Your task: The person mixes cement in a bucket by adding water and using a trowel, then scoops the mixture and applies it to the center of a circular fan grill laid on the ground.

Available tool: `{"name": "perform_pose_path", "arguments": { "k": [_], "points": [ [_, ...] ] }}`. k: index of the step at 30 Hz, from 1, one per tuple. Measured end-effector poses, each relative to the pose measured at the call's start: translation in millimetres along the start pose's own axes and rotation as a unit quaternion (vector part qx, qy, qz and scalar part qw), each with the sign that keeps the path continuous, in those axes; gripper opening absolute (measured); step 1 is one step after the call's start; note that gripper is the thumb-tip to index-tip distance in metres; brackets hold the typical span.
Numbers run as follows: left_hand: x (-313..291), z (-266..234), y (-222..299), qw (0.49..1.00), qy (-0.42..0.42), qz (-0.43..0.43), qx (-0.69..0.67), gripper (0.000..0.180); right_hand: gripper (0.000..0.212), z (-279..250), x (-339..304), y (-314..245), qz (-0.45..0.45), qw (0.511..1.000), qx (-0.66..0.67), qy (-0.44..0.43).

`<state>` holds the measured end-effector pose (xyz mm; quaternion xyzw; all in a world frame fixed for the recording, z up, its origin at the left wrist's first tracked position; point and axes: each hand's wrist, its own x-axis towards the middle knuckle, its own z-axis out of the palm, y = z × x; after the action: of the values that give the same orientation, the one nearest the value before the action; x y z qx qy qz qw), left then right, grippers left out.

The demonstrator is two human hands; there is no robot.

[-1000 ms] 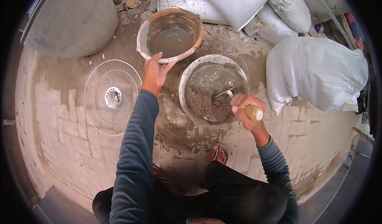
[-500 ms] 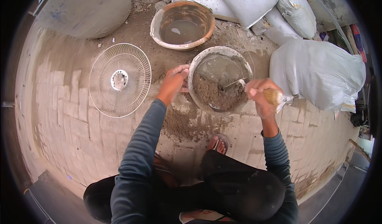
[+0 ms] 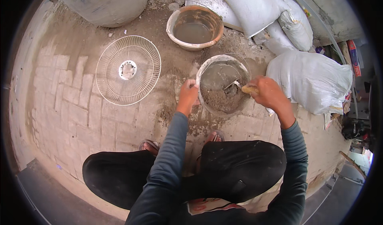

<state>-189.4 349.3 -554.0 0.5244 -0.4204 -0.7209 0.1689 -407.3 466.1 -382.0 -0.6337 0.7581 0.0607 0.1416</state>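
Note:
A round bucket (image 3: 200, 71) stands in front of me, holding wet grey mortar (image 3: 221, 75) with drier, crumbly mix along its near side. My left hand (image 3: 188, 96) is closed on the bucket's left rim. In my right hand (image 3: 269, 93), at the bucket's right side, is a trowel (image 3: 249, 90) with a wooden handle. The trowel's blade is sunk in the mix, so only its edge and metal neck show. My fingers partly hide the handle.
Behind the bucket stands an orange-rimmed basin (image 3: 215, 35) of murky water. A white wire fan guard (image 3: 128, 92) lies on the bricks to the left. White sacks (image 3: 309, 81) are piled right and behind. A large grey container (image 3: 103, 5) stands at the back left.
My left hand has come from beside the bucket to hold its rim. My right hand has turned on the trowel, whose handle now points across toward the bucket. The whole view has shifted.

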Motion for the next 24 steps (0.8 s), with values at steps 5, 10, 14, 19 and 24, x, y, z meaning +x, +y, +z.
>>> {"name": "perform_pose_path", "arguments": {
  "k": [5,10,14,19,24],
  "points": [
    [50.1,20.6,36.0,0.972,0.02,0.207,0.114,0.033,0.018,10.5,17.2,-16.7,-0.123,0.921,-0.34,-0.142],
    [66.9,16.0,20.3,0.98,-0.005,0.173,0.094,0.042,0.013,-78.0,12.7,-58.8,-0.093,0.935,-0.331,-0.08],
    [79.6,18.8,12.3,0.993,-0.053,0.105,-0.008,0.042,0.019,-71.6,49.5,-48.0,-0.142,0.91,-0.389,0.007],
    [69.8,19.3,19.1,0.993,-0.068,0.092,0.008,0.042,0.018,-22.8,69.1,-9.5,-0.013,0.954,-0.264,-0.141],
    [72.2,24.4,20.1,0.991,-0.038,0.117,0.047,0.04,0.029,24.8,39.0,0.8,0.094,0.979,-0.028,-0.179]
  ]
}}
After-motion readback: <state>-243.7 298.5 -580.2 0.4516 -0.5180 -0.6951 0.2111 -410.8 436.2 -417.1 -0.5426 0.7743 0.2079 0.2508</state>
